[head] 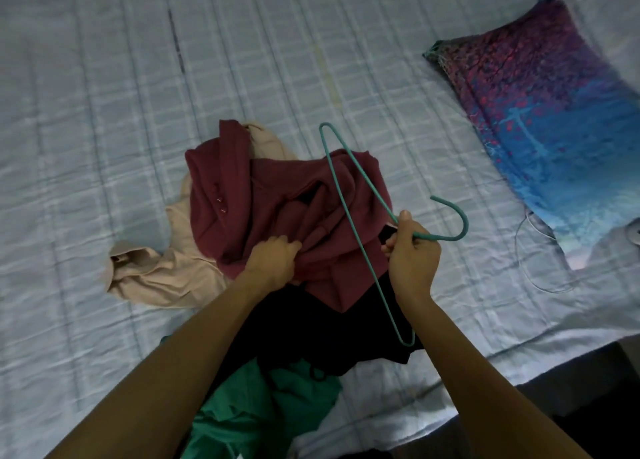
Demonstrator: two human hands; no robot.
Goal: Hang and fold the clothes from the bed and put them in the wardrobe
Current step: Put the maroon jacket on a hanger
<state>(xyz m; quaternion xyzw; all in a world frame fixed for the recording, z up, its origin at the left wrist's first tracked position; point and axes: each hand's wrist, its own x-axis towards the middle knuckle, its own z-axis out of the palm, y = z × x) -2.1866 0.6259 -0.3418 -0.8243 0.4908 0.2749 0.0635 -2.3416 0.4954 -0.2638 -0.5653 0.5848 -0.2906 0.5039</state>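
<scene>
Wide bare stretch of plaid bedspread (104, 94) lies open across the far side & the whole left, and a narrower bare strip runs btwn the clothes heap & the multicoloured pillow (554, 112) at right. Centre is blocked by the heap: maroon garment (270, 195) on top, beige garment (166, 271) spilling out left, black garment (311, 323) & green garment (270, 406) toward the near edge. The left hand (273, 261) grips the maroon cloth & the right hand (412, 250) holds a teal wire hanger (464, 224) slanted over the heap, hook pointing right, w/ a thin white cable (519, 257) looped on the sheet near the pillow's near end.
</scene>
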